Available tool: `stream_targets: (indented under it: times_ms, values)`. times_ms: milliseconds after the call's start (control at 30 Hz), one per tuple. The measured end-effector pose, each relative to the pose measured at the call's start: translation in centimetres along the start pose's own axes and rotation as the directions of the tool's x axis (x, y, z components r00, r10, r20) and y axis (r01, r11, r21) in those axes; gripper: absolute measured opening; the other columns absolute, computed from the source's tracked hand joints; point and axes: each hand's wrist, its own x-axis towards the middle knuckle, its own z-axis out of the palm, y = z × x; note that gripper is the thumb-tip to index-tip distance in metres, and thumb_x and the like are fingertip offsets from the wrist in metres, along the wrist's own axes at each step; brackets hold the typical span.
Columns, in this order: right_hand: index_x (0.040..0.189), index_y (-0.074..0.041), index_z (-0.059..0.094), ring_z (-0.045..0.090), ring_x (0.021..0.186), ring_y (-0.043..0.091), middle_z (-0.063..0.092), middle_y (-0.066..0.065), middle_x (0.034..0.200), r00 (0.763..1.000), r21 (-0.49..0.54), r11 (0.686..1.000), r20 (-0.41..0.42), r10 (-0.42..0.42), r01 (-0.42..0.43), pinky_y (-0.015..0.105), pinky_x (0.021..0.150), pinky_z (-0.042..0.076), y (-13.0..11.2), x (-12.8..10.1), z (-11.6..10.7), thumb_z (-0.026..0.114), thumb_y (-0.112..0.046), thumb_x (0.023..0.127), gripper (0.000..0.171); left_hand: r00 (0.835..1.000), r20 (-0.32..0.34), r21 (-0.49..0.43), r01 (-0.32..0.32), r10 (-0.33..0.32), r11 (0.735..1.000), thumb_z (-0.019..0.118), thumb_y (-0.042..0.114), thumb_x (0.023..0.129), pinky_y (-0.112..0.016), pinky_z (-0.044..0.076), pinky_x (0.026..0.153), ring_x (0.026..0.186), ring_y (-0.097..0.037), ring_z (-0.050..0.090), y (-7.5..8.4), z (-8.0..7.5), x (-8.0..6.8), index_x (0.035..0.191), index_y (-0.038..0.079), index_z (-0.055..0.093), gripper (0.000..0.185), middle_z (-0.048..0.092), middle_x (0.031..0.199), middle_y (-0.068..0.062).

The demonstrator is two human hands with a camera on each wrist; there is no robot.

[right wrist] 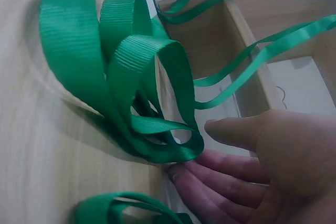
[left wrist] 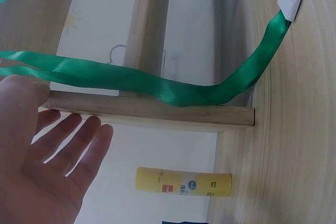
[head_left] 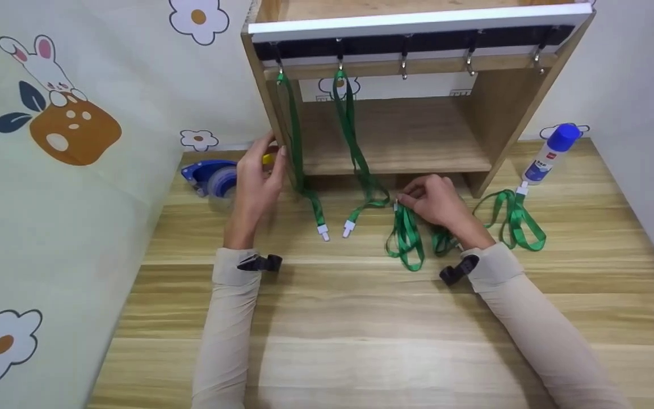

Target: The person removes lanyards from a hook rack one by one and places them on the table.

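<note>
At the shelf's left side panel [left wrist: 152, 109], my left hand [head_left: 259, 179] has its thumb on the front face and its fingers behind, gripping the wooden edge. Two green lanyards [head_left: 355, 145] hang from the two leftmost hooks, their white clips reaching the tabletop. My right hand [head_left: 437, 199] pinches the upper end of a folded green lanyard [right wrist: 139, 66] in front of the shelf. Partly under that wrist is another bundled green lanyard [head_left: 443, 241]. One more green lanyard [head_left: 523, 227] with a white clip lies farther right.
The wooden shelf [head_left: 406, 130] has a hook rail [head_left: 372, 45]; its three right hooks carry nothing. A blue-capped glue bottle [head_left: 551, 153] stands at the right. Left of the shelf are a blue tape dispenser [head_left: 213, 173] and a yellow glue stick [left wrist: 184, 182]. Patterned walls [head_left: 145, 57] surround the table.
</note>
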Motion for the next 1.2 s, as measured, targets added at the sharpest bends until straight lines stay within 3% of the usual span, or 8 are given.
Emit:
stream_targets:
  times_ms: [267,433,567,733,867,1000,1200]
  values:
    - [0.112,-0.005,0.083,0.080,0.102,0.032,0.083,0.016,0.110,1.000,0.013,1.000,-0.012,0.021,-0.021,0.050,0.091,0.065,-1.1,-0.8,-1.3,0.073,-0.031,0.105,0.029,1.000,-0.007,0.004,-0.016,0.016,1.000,0.058,0.030,0.113,-0.037,0.066,0.099,0.125,-0.020,0.071,0.0,0.0,0.1,0.153,0.013,0.060,0.043,0.069,0.146,-0.007]
    - [0.117,-0.008,0.083,0.080,0.104,0.029,0.083,0.013,0.115,0.998,0.033,0.999,-0.055,-0.027,0.028,0.047,0.088,0.066,-2.8,-1.3,-2.6,0.070,-0.031,0.107,0.029,1.000,-0.004,0.012,-0.003,0.003,1.000,0.058,0.032,0.113,-0.037,0.065,0.101,0.127,-0.019,0.070,0.1,-0.1,0.1,0.153,0.015,0.060,0.043,0.068,0.148,-0.006]
    - [0.120,-0.010,0.083,0.081,0.101,0.026,0.083,0.010,0.116,0.988,0.080,0.993,-0.136,-0.072,0.084,0.042,0.083,0.067,-4.9,-1.4,-3.1,0.070,-0.031,0.107,0.029,1.000,-0.011,0.021,0.005,-0.005,1.000,0.058,0.032,0.113,-0.037,0.064,0.102,0.127,-0.019,0.071,0.1,-0.2,0.0,0.152,0.014,0.061,0.043,0.069,0.146,-0.007]
    - [0.120,-0.012,0.084,0.081,0.095,0.020,0.084,0.005,0.113,0.952,0.120,0.971,-0.255,-0.171,0.207,0.038,0.083,0.068,-7.7,-1.2,-3.1,0.074,-0.027,0.105,0.023,0.999,-0.029,0.011,-0.019,0.019,1.000,0.060,0.026,0.112,-0.040,0.067,0.095,0.123,-0.023,0.073,-0.1,-0.1,0.0,0.149,0.008,0.063,0.041,0.071,0.140,-0.012]
    - [0.122,-0.012,0.083,0.079,0.095,0.017,0.084,0.005,0.113,0.927,0.176,0.939,-0.290,-0.238,0.296,0.028,0.084,0.067,-9.7,-0.7,-2.9,0.077,-0.022,0.103,0.022,0.999,-0.033,0.014,-0.032,0.033,0.999,0.060,0.025,0.112,-0.040,0.067,0.094,0.122,-0.023,0.073,-0.2,0.0,-0.1,0.149,0.007,0.063,0.041,0.071,0.140,-0.013]
    - [0.127,-0.009,0.079,0.077,0.097,0.016,0.082,0.006,0.114,0.915,0.226,0.910,-0.293,-0.277,0.348,0.020,0.083,0.064,-11.3,0.2,-2.7,0.078,-0.022,0.102,0.028,0.999,-0.026,0.009,-0.032,0.032,0.999,0.059,0.026,0.113,-0.038,0.067,0.094,0.123,-0.021,0.073,-0.1,0.0,-0.1,0.150,0.009,0.062,0.041,0.070,0.143,-0.011]
    - [0.129,-0.006,0.077,0.077,0.096,0.016,0.082,0.008,0.113,0.920,0.254,0.905,-0.288,-0.266,0.341,0.022,0.084,0.064,-12.4,1.7,-2.4,0.079,-0.026,0.101,0.034,1.000,-0.012,0.001,-0.009,0.009,1.000,0.059,0.029,0.113,-0.037,0.066,0.097,0.126,-0.019,0.072,0.1,0.1,-0.1,0.152,0.012,0.060,0.043,0.068,0.147,-0.009]
